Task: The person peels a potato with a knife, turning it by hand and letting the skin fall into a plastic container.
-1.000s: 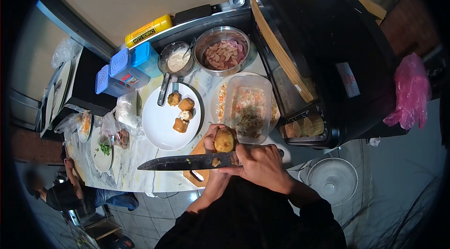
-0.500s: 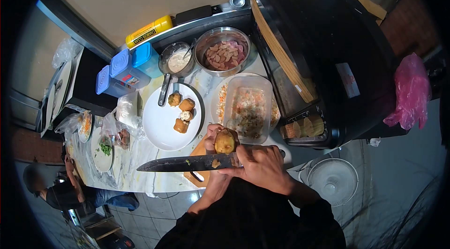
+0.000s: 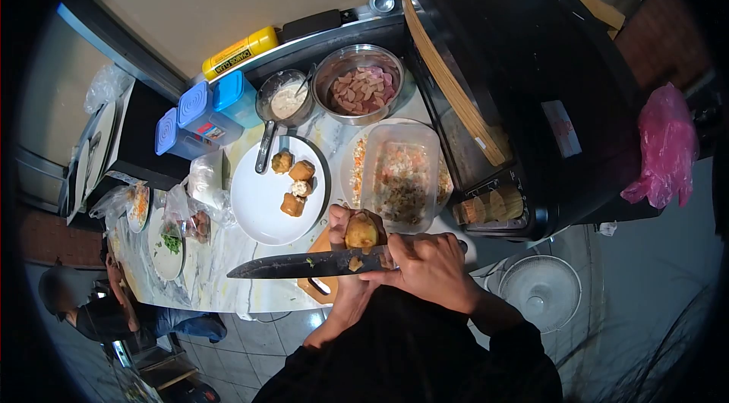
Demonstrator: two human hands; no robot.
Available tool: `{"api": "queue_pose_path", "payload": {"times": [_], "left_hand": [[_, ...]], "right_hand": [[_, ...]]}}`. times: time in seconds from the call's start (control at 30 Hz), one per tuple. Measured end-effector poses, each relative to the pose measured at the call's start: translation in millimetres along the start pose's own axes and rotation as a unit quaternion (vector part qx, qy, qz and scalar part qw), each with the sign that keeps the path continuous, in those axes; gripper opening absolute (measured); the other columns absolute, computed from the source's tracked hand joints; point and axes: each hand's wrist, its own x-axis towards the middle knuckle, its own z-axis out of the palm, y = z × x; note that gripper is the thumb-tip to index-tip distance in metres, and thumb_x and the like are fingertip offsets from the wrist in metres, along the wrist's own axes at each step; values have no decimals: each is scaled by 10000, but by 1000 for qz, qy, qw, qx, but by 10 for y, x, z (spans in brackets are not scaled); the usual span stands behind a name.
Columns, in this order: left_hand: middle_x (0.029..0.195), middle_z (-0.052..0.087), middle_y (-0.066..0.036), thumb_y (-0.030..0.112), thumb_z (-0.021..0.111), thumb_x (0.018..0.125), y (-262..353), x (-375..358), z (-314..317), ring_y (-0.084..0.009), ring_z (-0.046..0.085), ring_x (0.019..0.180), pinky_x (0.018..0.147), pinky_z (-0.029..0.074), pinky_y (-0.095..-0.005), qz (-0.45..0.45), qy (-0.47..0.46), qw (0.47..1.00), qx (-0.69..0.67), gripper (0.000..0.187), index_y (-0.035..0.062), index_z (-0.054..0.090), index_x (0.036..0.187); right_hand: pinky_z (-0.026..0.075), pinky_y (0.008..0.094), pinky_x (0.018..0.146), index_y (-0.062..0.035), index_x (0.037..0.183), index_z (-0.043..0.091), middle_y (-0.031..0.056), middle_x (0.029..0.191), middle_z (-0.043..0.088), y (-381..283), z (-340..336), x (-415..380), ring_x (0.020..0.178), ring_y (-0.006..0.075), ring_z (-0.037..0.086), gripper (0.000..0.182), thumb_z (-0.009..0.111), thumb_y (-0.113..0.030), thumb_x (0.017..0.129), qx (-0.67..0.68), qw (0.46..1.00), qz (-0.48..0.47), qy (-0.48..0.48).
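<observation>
My left hand [image 3: 351, 298] is wrapped round a yellowish-brown potato [image 3: 361, 233] from below and behind. In my right hand [image 3: 434, 270] is a large knife [image 3: 285, 266], its dark, broad blade pointing left across the near side of the potato. Small bits stick to the blade. Part of the knife's handle and the left palm are hidden. Beneath them a wooden cutting board [image 3: 325, 291] shows in part. Just beyond the hands stands a clear plastic container [image 3: 400, 213] with food residue inside, on a plate of chopped vegetables [image 3: 357, 168].
Several browned pieces with white filling lie on a white plate [image 3: 250, 209]. Behind are a small pan of white mixture [image 3: 288, 99] and a steel bowl of cut meat [image 3: 364, 92]. A black oven-like appliance [image 3: 524, 84] borders the right. Another person [image 3: 106, 316] is at lower left.
The knife has slid slightly to the right along the potato, together with my right hand. The potato and my left hand have barely shifted.
</observation>
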Motion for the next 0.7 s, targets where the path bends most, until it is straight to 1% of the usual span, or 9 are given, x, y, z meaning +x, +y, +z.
{"api": "queue_pose_path", "payload": {"times": [0.1, 0.17, 0.2, 0.23, 0.3, 0.33, 0.47, 0.57, 0.7], "left_hand": [[892, 521, -25, 368, 463, 964, -70, -32, 159, -150, 557, 792, 689, 490, -270, 27, 47, 998, -16, 273, 97, 438, 990], [871, 527, -13, 391, 500, 949, -118, -128, 212, -141, 555, 771, 682, 493, -278, -43, 130, 985, 104, 297, 109, 435, 1019], [871, 526, -30, 394, 495, 951, -108, -152, 326, -148, 557, 774, 677, 497, -273, -46, 158, 973, 164, 288, 127, 427, 1032], [871, 526, -30, 394, 495, 951, -95, -120, 299, -148, 557, 774, 677, 497, -273, -45, 157, 972, 166, 288, 127, 427, 1032], [861, 524, -50, 395, 468, 961, -77, -21, 177, -158, 557, 756, 652, 499, -271, 17, 56, 997, -59, 271, 128, 434, 998], [872, 523, -58, 390, 447, 968, -33, 11, 96, -167, 556, 782, 670, 496, -279, 11, 3, 1000, -26, 263, 128, 427, 968], [867, 522, -62, 385, 453, 961, -14, 26, 76, -165, 552, 773, 662, 492, -280, 1, 9, 1000, -23, 265, 122, 418, 959], [862, 521, -67, 380, 459, 955, -18, 21, 80, -164, 548, 764, 654, 488, -281, -16, 15, 999, -23, 268, 116, 410, 950], [856, 520, -73, 373, 466, 945, -13, 28, 85, -162, 542, 752, 643, 483, -282, -34, 24, 999, -22, 274, 108, 399, 938]], "right_hand": [[444, 364, 391, -61, 735, 550, 68, 444, 521, 17, -30, 32, 405, 255, 591, 575, 556, -628, 828, 2, 1000, -14, 5], [446, 366, 395, -65, 728, 543, 70, 445, 525, 71, -74, 108, 407, 255, 594, 571, 554, -627, 830, 5, 1000, -8, 20], [447, 368, 399, -68, 721, 536, 72, 446, 528, 84, -88, 133, 409, 256, 596, 568, 551, -626, 832, 11, 999, -4, 35], [447, 368, 399, -68, 721, 536, 72, 446, 528, 73, -90, 121, 409, 256, 596, 568, 551, -626, 832, 13, 999, -5, 36], [448, 372, 399, -73, 720, 531, 75, 449, 532, 45, -97, 49, 414, 262, 599, 566, 549, -627, 834, 11, 1000, -21, -3], [450, 372, 401, -78, 719, 525, 71, 445, 527, 55, -58, 23, 408, 258, 594, 567, 541, -632, 835, 18, 999, -30, -3], [461, 354, 403, -47, 763, 552, 72, 447, 522, 44, -69, 19, 407, 252, 594, 587, 538, -629, 842, 23, 999, -34, -25], [438, 369, 443, -76, 753, 546, 38, 497, 548, 33, -50, -16, 450, 239, 595, 577, 604, -649, 781, 22, 999, -13, -27], [446, 376, 451, -68, 768, 558, 43, 497, 550, 53, -27, -25, 454, 247, 597, 585, 600, -652, 783, 35, 999, -14, -29]]}}
